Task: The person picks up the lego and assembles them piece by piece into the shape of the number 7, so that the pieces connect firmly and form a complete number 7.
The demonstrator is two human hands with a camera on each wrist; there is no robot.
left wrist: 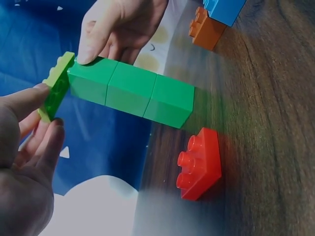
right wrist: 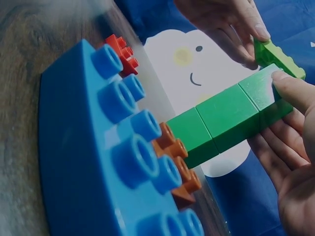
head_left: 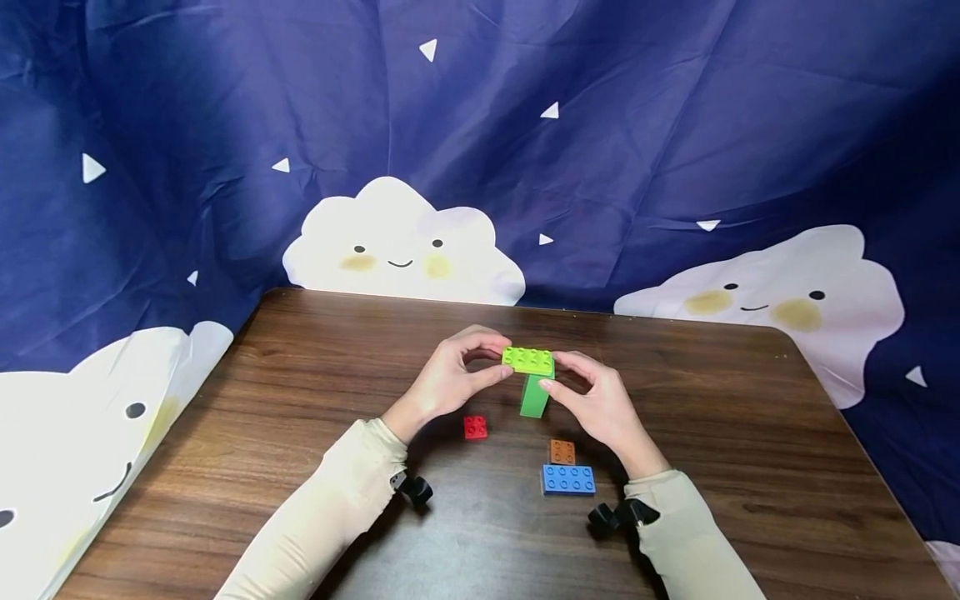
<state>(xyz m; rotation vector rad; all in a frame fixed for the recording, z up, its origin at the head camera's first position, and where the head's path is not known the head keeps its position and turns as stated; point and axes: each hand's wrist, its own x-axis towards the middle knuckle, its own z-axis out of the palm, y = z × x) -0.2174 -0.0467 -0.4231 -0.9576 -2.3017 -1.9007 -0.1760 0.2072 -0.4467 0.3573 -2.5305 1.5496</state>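
Observation:
My left hand (head_left: pixel 448 375) pinches the end of a lime-green building brick (head_left: pixel 528 360), thin and two studs wide. This brick lies over the top of a tower of green bricks (left wrist: pixel 130 91), jutting out to the left. In the left wrist view it looks slightly tilted, and I cannot tell whether it is pressed home. My right hand (head_left: pixel 602 404) holds the topmost green brick between thumb and fingers. The stack stands upright on the table. Nearest my left hand on the table is a red brick (head_left: pixel 475 427), studs up.
A brown wooden table (head_left: pixel 337 358) bears everything. Toward me from the tower lie an orange brick (head_left: pixel 562 452) and, close beside it, a longer blue brick (head_left: pixel 567 480). A dark blue cloth (head_left: pixel 465 125) with white clouds hangs behind the table.

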